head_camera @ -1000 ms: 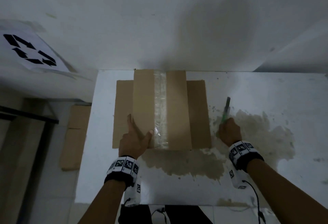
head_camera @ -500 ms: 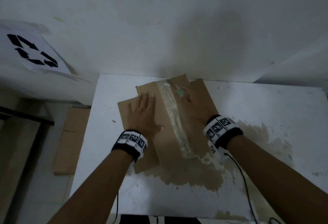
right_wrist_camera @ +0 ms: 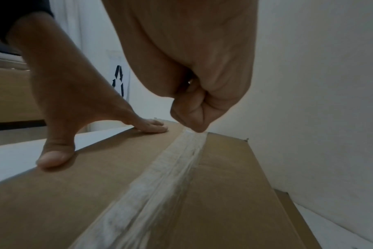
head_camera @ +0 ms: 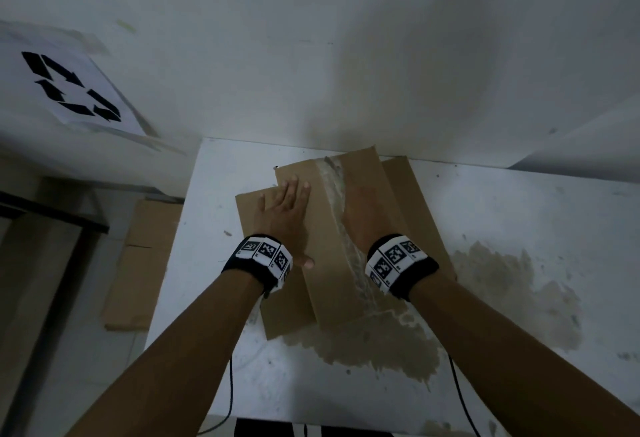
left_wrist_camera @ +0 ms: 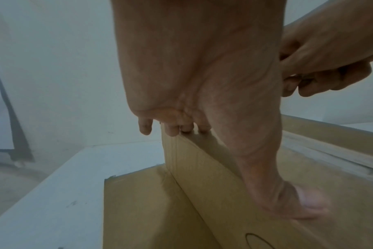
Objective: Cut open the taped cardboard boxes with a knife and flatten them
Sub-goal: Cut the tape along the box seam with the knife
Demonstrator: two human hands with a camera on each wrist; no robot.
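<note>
The cardboard box (head_camera: 349, 239) lies flattened on the white counter (head_camera: 502, 215), its far edge close to the wall (head_camera: 346, 56), with side flaps spread to left and right and a strip of clear tape (head_camera: 341, 215) running down the middle of the top panel. The person's left hand (head_camera: 284, 210) lies flat on the panel left of the tape, fingers straight and spread, thumb pressed to the cardboard nearer the body. The right hand (head_camera: 363, 215) sits over the panel just right of the tape; seen from the right wrist, its fingers (right_wrist_camera: 192, 111) are curled tightly inward, their tips down at the far end of the tape. Whether that fist holds the knife cannot be told, since no blade or handle is clearly visible in any view. Both wrists wear black bands with square black-and-white markers (head_camera: 265, 251), and thin black cables trail from them over the near edge of the counter. A brown stain (head_camera: 485, 298) spreads across the counter under and to the right of the box. On the left, a sheet bearing a black recycling symbol (head_camera: 71, 88) hangs on the wall, and another flattened piece of cardboard (head_camera: 142, 263) lies on the floor below it.
</note>
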